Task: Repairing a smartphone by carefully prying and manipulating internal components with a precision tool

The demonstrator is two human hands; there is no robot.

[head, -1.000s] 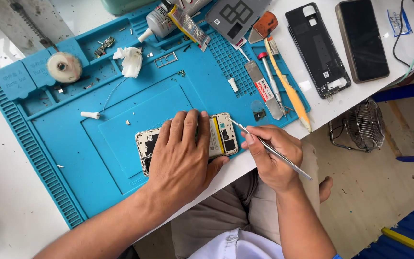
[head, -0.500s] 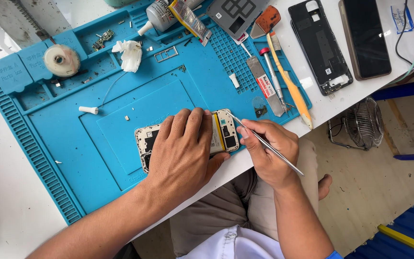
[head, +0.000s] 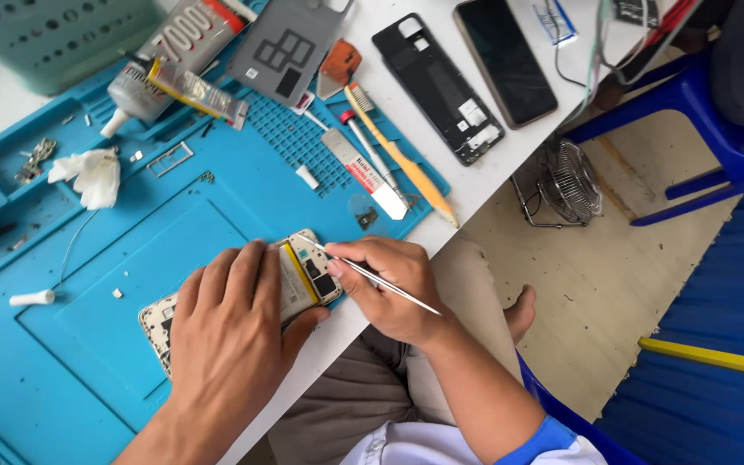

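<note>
— Where's the phone (head: 307, 277)?
— Opened up on the blue mat (head: 131, 258), near its front edge, pinned flat under the left hand (head: 230, 331), fingers spread over it.
— And the right hand (head: 389, 284)?
— Pinching thin tweezers (head: 368, 274), tips touching the phone's uncovered top end, just beside the left fingertips.

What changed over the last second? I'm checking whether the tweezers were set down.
Nothing let go: the right hand still holds the tweezers at the opened phone, and the left hand still presses it on the blue mat. Only the camera view shifted.
</note>
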